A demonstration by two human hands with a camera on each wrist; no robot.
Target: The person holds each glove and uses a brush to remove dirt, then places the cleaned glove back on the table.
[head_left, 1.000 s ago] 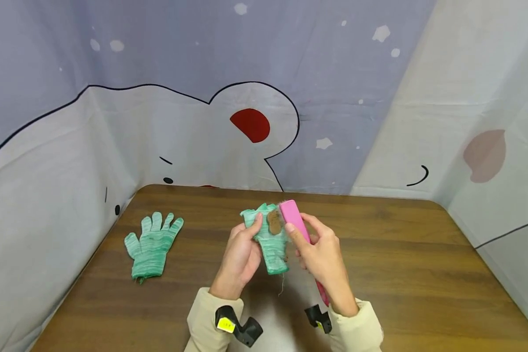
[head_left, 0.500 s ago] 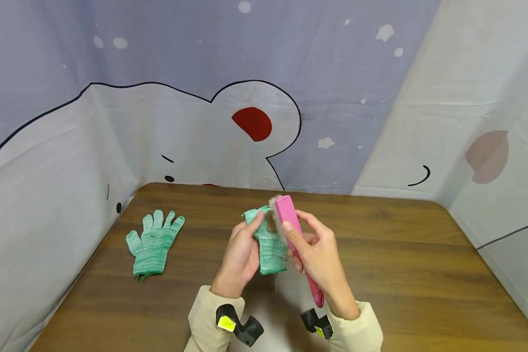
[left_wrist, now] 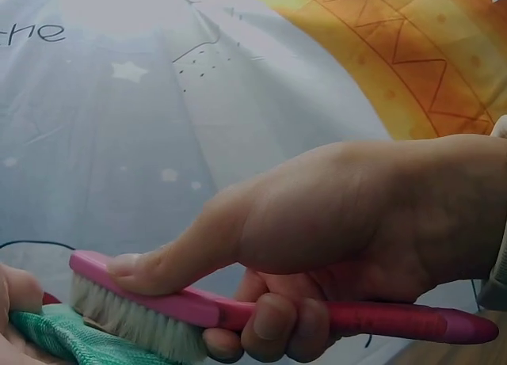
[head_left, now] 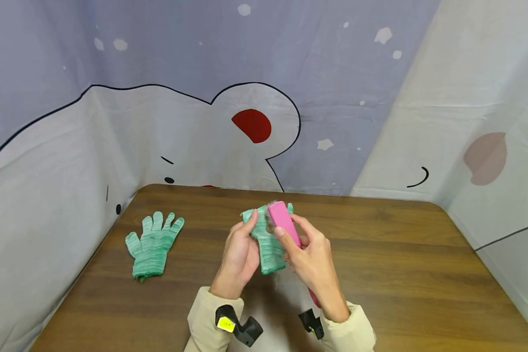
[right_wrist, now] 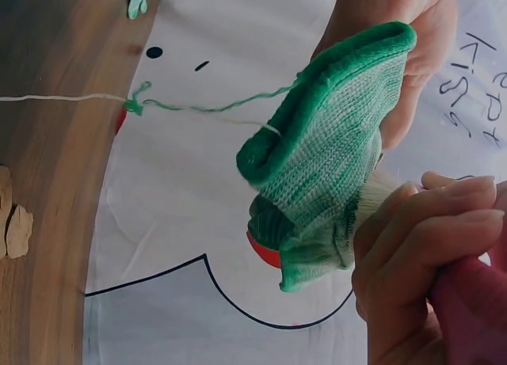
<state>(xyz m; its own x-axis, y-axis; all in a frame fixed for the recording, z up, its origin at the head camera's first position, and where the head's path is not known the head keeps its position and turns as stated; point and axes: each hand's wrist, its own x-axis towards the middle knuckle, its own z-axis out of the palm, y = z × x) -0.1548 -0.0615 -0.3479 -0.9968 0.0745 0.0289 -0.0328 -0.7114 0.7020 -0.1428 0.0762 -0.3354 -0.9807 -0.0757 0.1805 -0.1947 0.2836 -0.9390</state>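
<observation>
My left hand (head_left: 239, 259) holds a green-and-white knitted glove (head_left: 270, 252), thumb on top, above the table. My right hand (head_left: 312, 259) grips a pink brush (head_left: 281, 220), with its thumb laid along the back of the brush head. In the left wrist view the pale bristles (left_wrist: 139, 321) press on the glove. A brown patch on the knit is mostly hidden under the brush head. The right wrist view shows the glove's darker green cuff (right_wrist: 333, 96), with a loose thread (right_wrist: 198, 109) trailing from it.
A matching glove (head_left: 151, 252) lies flat on the left part of the wooden table (head_left: 400, 269). Patterned cloth (head_left: 334, 98) hangs round the back and sides. Black mounts sit at the left wrist (head_left: 239, 325) and right wrist (head_left: 311, 325).
Brush and right hand have shifted left across the glove, and the brush head now covers most of the brown patch. The left hand stays nearly still. The glove on the table has not moved.
</observation>
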